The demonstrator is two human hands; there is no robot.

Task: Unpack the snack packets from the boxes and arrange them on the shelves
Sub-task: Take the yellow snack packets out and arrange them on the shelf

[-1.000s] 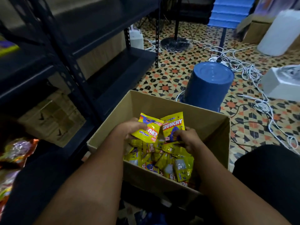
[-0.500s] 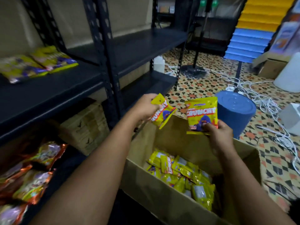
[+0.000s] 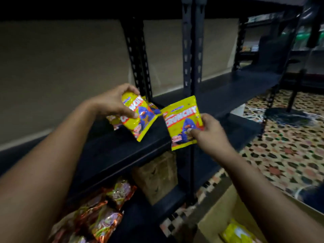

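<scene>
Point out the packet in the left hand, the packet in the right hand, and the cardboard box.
left packet [image 3: 138, 118]: head view, printed front
right packet [image 3: 182, 120]: head view, front centre
cardboard box [image 3: 217, 218]: head view, outer wall

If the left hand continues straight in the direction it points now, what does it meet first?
Probably the yellow packets already lying on the shelf: the left hand carries its yellow packet toward them. Depth is unclear; the black upright post stands close behind.

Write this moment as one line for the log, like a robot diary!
left hand: holds yellow packet | right hand: holds second yellow packet | both over dark shelf | box: packets left
</scene>
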